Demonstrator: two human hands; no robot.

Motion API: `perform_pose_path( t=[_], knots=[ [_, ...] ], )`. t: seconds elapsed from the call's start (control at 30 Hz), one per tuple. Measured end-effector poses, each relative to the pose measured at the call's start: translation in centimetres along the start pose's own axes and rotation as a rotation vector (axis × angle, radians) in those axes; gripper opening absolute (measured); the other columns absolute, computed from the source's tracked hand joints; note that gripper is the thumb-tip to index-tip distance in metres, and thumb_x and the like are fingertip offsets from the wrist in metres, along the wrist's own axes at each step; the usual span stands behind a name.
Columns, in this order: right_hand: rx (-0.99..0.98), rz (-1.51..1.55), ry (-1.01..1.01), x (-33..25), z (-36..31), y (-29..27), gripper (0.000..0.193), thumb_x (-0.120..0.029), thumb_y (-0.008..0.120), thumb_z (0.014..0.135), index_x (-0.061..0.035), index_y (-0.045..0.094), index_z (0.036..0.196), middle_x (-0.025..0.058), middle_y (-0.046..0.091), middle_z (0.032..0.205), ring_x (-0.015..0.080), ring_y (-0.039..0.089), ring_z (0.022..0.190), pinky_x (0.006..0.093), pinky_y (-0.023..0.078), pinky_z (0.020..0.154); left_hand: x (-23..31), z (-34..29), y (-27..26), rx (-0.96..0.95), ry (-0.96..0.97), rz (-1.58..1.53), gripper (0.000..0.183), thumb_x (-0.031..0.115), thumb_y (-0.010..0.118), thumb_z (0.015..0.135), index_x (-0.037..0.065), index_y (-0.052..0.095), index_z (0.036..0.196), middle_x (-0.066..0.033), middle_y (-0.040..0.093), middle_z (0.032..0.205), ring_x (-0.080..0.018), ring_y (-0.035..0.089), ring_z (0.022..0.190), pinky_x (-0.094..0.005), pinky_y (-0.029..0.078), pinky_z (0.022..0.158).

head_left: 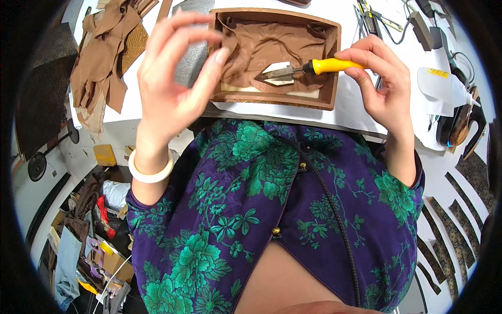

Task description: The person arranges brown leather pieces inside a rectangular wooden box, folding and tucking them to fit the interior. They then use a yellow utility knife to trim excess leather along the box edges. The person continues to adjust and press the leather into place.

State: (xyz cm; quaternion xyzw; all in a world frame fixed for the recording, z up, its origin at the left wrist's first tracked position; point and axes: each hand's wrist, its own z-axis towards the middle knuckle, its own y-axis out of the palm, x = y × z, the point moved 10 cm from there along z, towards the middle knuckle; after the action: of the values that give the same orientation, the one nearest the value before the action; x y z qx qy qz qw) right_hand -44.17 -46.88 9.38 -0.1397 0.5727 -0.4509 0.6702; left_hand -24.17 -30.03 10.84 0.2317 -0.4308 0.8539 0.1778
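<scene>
A brown, leather-covered open box [273, 103] lies near the table's front edge, lined with wrinkled brown leather [261, 44]. Pale bare strips show along the near inner side. My right hand [384, 78] pinches a tool by its yellow handle [332, 65] at the box's right wall. The tool's metal shaft and flat pointed tip reach left into the box, over a small white piece [282, 67] on the lining. Over the left wall hovers my left hand [178, 73], slightly blurred, fingers spread, holding nothing. Whether its fingertips touch the lining, I cannot tell.
Brown leather scraps [102, 57] are heaped at the left of the white table. A grey slab [191, 60] lies beside the box. Cutters and cables [374, 18] are at the back right. A cluttered bin of scraps [99, 246] stands below left; dark patterned strips [449, 225] lie at right.
</scene>
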Motion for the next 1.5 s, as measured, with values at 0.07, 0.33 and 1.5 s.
perform_pose_path(
  t=[0.07,0.33,1.5],
  knots=[
    [-0.005,0.002,-0.011,0.0,-0.3,-0.3,0.021,0.005,0.075,0.09,-0.0026,0.08,0.109,0.0102,0.071,0.097,0.0232,0.07,0.09,0.0323,0.055,0.079,-0.4,1.7,0.5,-0.071,0.009,0.046,0.029,0.007,0.081,0.093,0.001,0.075,0.12,-0.0163,0.073,0.131,-0.0301,0.069,0.124,-0.0425,0.049,0.113],
    [0.294,0.183,0.073,1.9,-2.0,-4.6,0.022,0.004,0.072,0.098,0.0018,0.08,0.119,0.0083,0.069,0.109,0.014,0.063,0.093,0.0264,0.05,0.081,-4.6,5.8,8.5,-0.662,-0.151,0.168,0.036,0.027,0.073,0.101,-0.004,0.07,0.121,-0.0261,0.069,0.127,-0.0477,0.068,0.107,-0.0489,0.056,0.093],
    [0.198,-0.039,-0.055,1.1,2.1,0.8,0.025,0.002,0.079,0.09,-0.0052,0.081,0.114,0.0077,0.071,0.096,0.0217,0.071,0.089,0.0306,0.056,0.08,-7.1,3.5,7.3,-0.576,-0.175,-0.053,0.034,0.034,0.075,0.104,0.001,0.082,0.113,-0.0085,0.078,0.084,-0.0118,0.066,0.07,-0.0308,0.055,0.067]
  ],
)
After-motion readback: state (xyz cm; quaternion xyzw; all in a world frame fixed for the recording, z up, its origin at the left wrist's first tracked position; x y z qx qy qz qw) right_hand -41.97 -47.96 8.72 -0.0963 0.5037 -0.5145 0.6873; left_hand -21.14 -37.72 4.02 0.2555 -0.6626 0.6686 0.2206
